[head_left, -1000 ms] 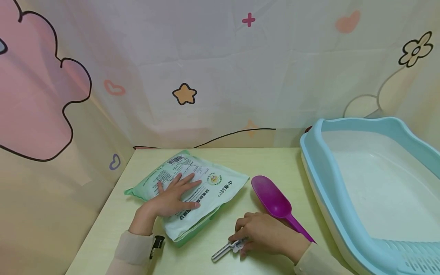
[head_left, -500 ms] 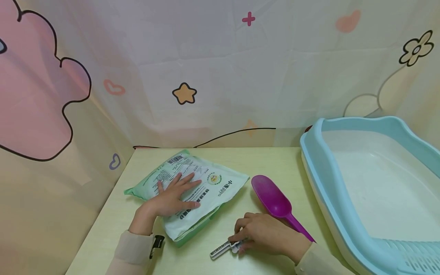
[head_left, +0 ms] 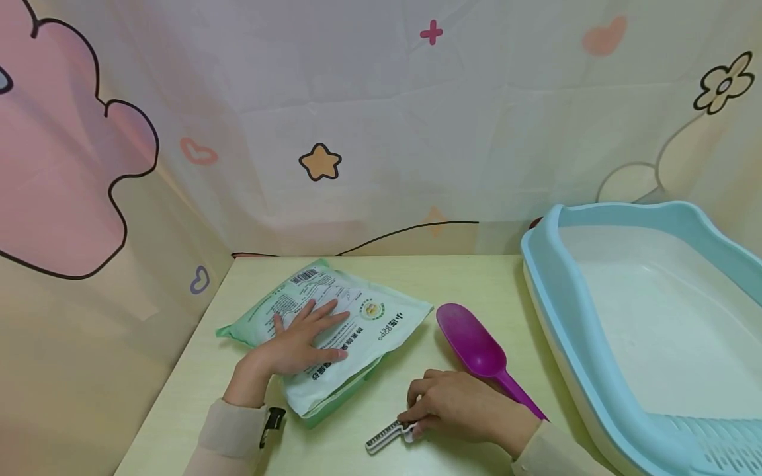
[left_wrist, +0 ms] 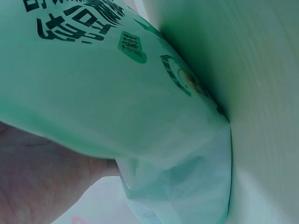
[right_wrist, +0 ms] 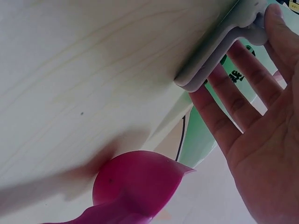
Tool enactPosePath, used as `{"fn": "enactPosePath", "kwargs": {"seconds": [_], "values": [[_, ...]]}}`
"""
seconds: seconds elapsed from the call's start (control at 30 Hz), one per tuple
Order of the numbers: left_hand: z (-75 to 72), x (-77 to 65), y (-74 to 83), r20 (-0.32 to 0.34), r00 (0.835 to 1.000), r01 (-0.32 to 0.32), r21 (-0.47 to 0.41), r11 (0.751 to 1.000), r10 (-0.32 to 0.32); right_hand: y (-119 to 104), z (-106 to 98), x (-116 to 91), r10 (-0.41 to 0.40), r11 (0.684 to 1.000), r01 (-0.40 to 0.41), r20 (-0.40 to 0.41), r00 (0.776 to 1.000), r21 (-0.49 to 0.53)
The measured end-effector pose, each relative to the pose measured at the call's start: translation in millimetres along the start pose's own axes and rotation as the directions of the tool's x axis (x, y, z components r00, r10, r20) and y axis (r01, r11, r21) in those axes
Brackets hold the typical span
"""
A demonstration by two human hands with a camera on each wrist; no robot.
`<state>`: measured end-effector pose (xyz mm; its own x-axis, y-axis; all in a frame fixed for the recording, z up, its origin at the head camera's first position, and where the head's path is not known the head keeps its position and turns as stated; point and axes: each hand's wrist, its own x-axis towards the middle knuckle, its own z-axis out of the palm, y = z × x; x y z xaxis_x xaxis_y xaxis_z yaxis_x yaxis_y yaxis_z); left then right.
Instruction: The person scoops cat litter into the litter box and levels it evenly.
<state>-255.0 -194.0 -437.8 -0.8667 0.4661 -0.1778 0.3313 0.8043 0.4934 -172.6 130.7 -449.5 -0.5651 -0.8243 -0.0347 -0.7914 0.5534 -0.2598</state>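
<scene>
Left hand (head_left: 300, 344), fingers spread wide, rests on the plump green-and-white plastic bag (head_left: 363, 337) lying on the pale wooden tabletop (head_left: 476, 277)! The right hand (head_left: 455, 400), fingers bent, pinches a slim grey-and-white plastic tool (head_left: 385, 436) near the bag, with a magenta plastic scoop (head_left: 473, 344) just beside that hand.

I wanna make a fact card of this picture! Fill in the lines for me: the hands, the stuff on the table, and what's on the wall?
Left hand: flat on the bag, fingers spread
Right hand: holds the small tool by one end
Bag: pale green and white, printed, lying down
Small tool: white or grey; exact kind unclear
Scoop: purple, between bag and tray
Tray: blue rim, white inside, on the right
Wall: cartoon star, hearts and flower
</scene>
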Motion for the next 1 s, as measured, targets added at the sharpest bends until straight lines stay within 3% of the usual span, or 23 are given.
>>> {"fn": "enactPosePath", "kwargs": {"seconds": [0.57, 1.0], "values": [[0.1, 0.0, 0.7, -0.006, 1.0, 0.001, -0.004, 1.0, -0.002, -1.5, 1.2, -1.8, -0.017, 1.0, 0.017, -0.001, 1.0, -0.017], [0.0, 0.1, -0.2, 0.0, 1.0, 0.006, -0.003, 1.0, -0.006, -1.2, 4.5, -0.7, 0.061, 0.997, -0.063, 0.027, 0.998, 0.043]]}}
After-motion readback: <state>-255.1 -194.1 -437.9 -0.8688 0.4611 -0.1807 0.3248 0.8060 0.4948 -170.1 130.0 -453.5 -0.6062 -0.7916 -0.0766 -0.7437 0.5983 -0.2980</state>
